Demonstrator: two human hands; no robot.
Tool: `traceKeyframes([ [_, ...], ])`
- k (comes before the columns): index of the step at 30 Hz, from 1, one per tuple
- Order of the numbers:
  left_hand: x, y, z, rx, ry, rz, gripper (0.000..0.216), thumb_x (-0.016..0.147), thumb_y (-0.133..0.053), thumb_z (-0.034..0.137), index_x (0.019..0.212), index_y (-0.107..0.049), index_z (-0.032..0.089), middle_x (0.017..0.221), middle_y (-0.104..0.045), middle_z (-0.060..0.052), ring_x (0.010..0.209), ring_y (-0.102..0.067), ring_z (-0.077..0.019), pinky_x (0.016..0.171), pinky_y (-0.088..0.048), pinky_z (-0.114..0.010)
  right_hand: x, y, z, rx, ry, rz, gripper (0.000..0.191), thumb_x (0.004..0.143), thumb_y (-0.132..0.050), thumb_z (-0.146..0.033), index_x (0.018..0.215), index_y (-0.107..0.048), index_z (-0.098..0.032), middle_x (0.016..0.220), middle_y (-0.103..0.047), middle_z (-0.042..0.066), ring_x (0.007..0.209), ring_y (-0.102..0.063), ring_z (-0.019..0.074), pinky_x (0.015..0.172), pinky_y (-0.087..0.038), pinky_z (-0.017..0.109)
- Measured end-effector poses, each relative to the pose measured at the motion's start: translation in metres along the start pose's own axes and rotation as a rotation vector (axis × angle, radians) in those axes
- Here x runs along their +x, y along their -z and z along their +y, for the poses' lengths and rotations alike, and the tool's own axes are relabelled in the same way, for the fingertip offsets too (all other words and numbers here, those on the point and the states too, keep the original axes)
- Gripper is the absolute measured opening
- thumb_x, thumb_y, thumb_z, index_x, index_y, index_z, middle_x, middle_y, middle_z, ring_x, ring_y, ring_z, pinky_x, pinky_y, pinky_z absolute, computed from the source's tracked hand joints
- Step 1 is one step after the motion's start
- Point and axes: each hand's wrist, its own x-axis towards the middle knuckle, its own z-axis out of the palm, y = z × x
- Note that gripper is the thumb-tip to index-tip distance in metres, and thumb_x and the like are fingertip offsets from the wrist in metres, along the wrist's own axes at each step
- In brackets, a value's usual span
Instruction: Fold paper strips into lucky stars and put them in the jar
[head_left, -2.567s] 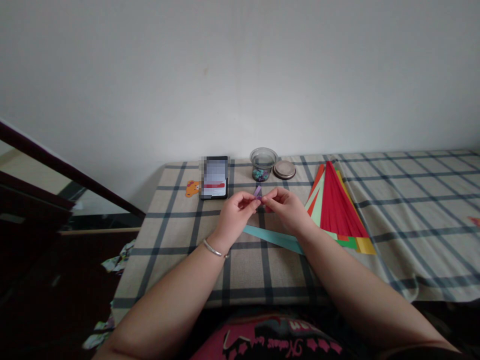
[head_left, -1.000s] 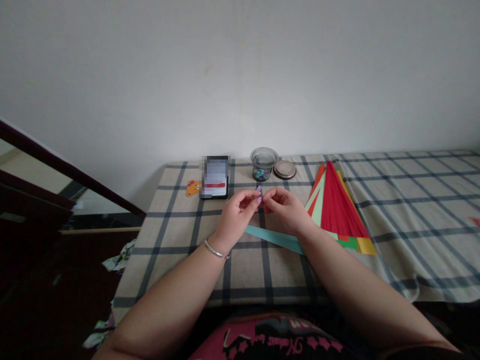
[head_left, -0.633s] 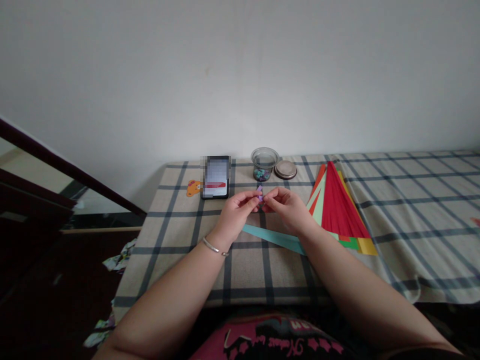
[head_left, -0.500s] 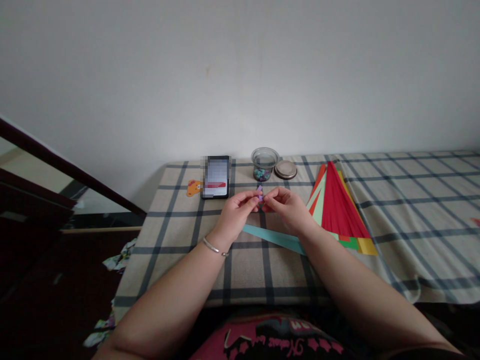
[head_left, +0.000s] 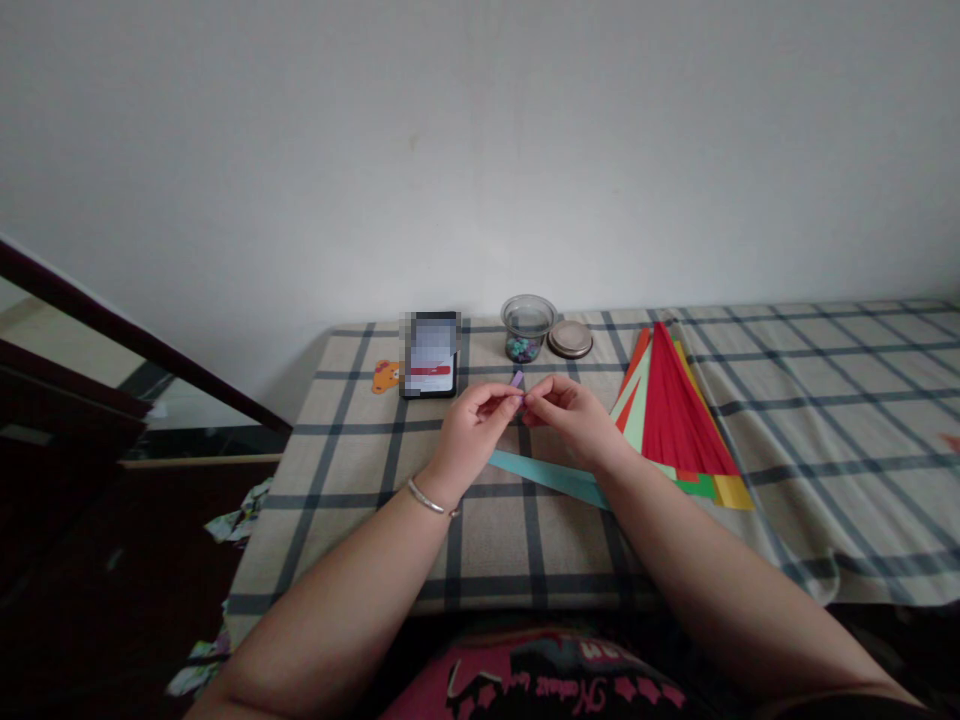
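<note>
Between my fingertips is a small purple paper strip point(head_left: 517, 379), its short free end sticking up; the rest is hidden by the fingers. My left hand point(head_left: 482, 420) pinches it from the left, thumb against forefinger. My right hand point(head_left: 564, 410) pinches at the same spot from the right, so the two hands meet. Under my right forearm lies a flat light-blue paper strip point(head_left: 544, 474), its right end covered. Just beyond my hands stands a clear plastic tub point(head_left: 528, 325) with small teal and purple pieces at its bottom.
A round lid point(head_left: 571, 338) lies right of the tub. A phone point(head_left: 430, 360) rests at the left, partly over an orange bear cutout point(head_left: 385, 377). Red, green, orange and yellow paper strips point(head_left: 684, 420) fan out at the right on the checked tablecloth point(head_left: 360, 540). A wall point(head_left: 480, 150) rises behind.
My fingertips have closed in around the purple strip, and less of it shows now. My right hand has shifted slightly left. Other things stay in place.
</note>
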Motion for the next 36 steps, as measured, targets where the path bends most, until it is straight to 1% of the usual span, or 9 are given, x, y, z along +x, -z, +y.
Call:
traceKeyframes([
  [7, -0.0006, -0.0018, 0.0067, -0.205, 0.077, 0.024, 0.019, 0.079, -0.068, 0.033, 0.089, -0.07, 0.017, 0.087, -0.072, -0.005, 0.078, -0.066, -0.0153, 0.077, -0.055, -0.029, -0.0012, 0.004, 0.0002, 0.172, -0.1, -0.108, 0.037, 0.059, -0.079, -0.05, 0.071, -0.063, -0.019, 0.069, -0.068, 0.0, 0.059, -0.06, 0.0103, 0.061, -0.048, 0.025],
  [11, -0.0011, -0.0029, 0.0068, -0.276, 0.079, 0.002, 0.019, 0.078, -0.07, 0.033, 0.088, -0.071, 0.017, 0.083, -0.072, -0.004, 0.077, -0.066, -0.015, 0.077, -0.055, -0.031, -0.0013, 0.0058, 0.002, 0.241, -0.156, -0.162, 0.032, 0.064, -0.078, -0.046, 0.072, -0.064, -0.018, 0.07, -0.069, 0.0, 0.058, -0.061, 0.01, 0.059, -0.049, 0.024],
  [14, -0.0013, -0.0023, 0.0057, -0.27, 0.039, -0.025, 0.017, 0.078, -0.07, 0.032, 0.086, -0.072, 0.017, 0.082, -0.07, -0.004, 0.076, -0.065, -0.0145, 0.076, -0.055, -0.031, -0.0016, 0.0062, 0.0016, 0.275, -0.184, -0.197, 0.029, 0.066, -0.078, -0.044, 0.072, -0.064, -0.018, 0.069, -0.069, 0.0, 0.057, -0.061, 0.01, 0.058, -0.049, 0.023],
  [20, -0.0008, -0.0008, 0.0059, -0.198, -0.051, -0.043, 0.015, 0.078, -0.07, 0.032, 0.084, -0.073, 0.019, 0.084, -0.067, -0.003, 0.074, -0.063, -0.0126, 0.072, -0.054, -0.027, -0.002, 0.0051, 0.0003, 0.301, -0.203, -0.232, 0.028, 0.064, -0.081, -0.041, 0.07, -0.066, -0.018, 0.069, -0.068, -0.002, 0.057, -0.06, 0.0074, 0.057, -0.049, 0.019],
  [22, -0.001, -0.0015, 0.0067, -0.206, -0.048, -0.046, 0.016, 0.078, -0.07, 0.033, 0.085, -0.072, 0.018, 0.083, -0.067, -0.003, 0.07, -0.064, -0.0123, 0.068, -0.055, -0.027, -0.0014, 0.005, 0.0012, 0.303, -0.199, -0.234, 0.029, 0.063, -0.081, -0.041, 0.07, -0.066, -0.017, 0.067, -0.068, -0.002, 0.056, -0.06, 0.0068, 0.056, -0.049, 0.018],
  [25, -0.0014, -0.0026, 0.0069, -0.264, -0.018, -0.042, 0.018, 0.077, -0.071, 0.032, 0.087, -0.069, 0.017, 0.074, -0.067, -0.001, 0.064, -0.064, -0.0117, 0.063, -0.055, -0.026, -0.0003, 0.0054, 0.0034, 0.308, -0.189, -0.243, 0.031, 0.062, -0.082, -0.041, 0.069, -0.065, -0.016, 0.067, -0.068, -0.002, 0.054, -0.06, 0.0063, 0.055, -0.05, 0.017],
  [28, -0.0015, -0.0029, 0.0062, -0.286, -0.014, -0.045, 0.016, 0.077, -0.072, 0.03, 0.084, -0.067, 0.016, 0.068, -0.066, 0.001, 0.063, -0.064, -0.0113, 0.063, -0.054, -0.024, 0.0004, 0.006, 0.0049, 0.316, -0.183, -0.266, 0.03, 0.063, -0.082, -0.04, 0.071, -0.065, -0.016, 0.067, -0.068, -0.002, 0.054, -0.061, 0.0057, 0.055, -0.05, 0.016],
  [33, -0.0007, -0.0025, 0.0065, -0.26, -0.112, -0.064, 0.009, 0.078, -0.071, 0.025, 0.079, -0.067, 0.017, 0.072, -0.061, 0.002, 0.063, -0.062, -0.0091, 0.063, -0.053, -0.022, -0.0001, 0.0069, 0.0054, 0.337, -0.181, -0.296, 0.027, 0.066, -0.081, -0.037, 0.071, -0.066, -0.015, 0.067, -0.068, -0.001, 0.055, -0.061, 0.0056, 0.056, -0.05, 0.015],
  [36, 0.0002, -0.0015, 0.006, -0.199, -0.177, -0.055, 0.006, 0.079, -0.07, 0.023, 0.078, -0.068, 0.017, 0.076, -0.059, 0.001, 0.062, -0.061, -0.008, 0.061, -0.053, -0.022, -0.0007, 0.0069, 0.0052, 0.348, -0.184, -0.301, 0.026, 0.066, -0.081, -0.036, 0.071, -0.066, -0.015, 0.067, -0.068, -0.001, 0.055, -0.061, 0.0054, 0.056, -0.051, 0.016],
])
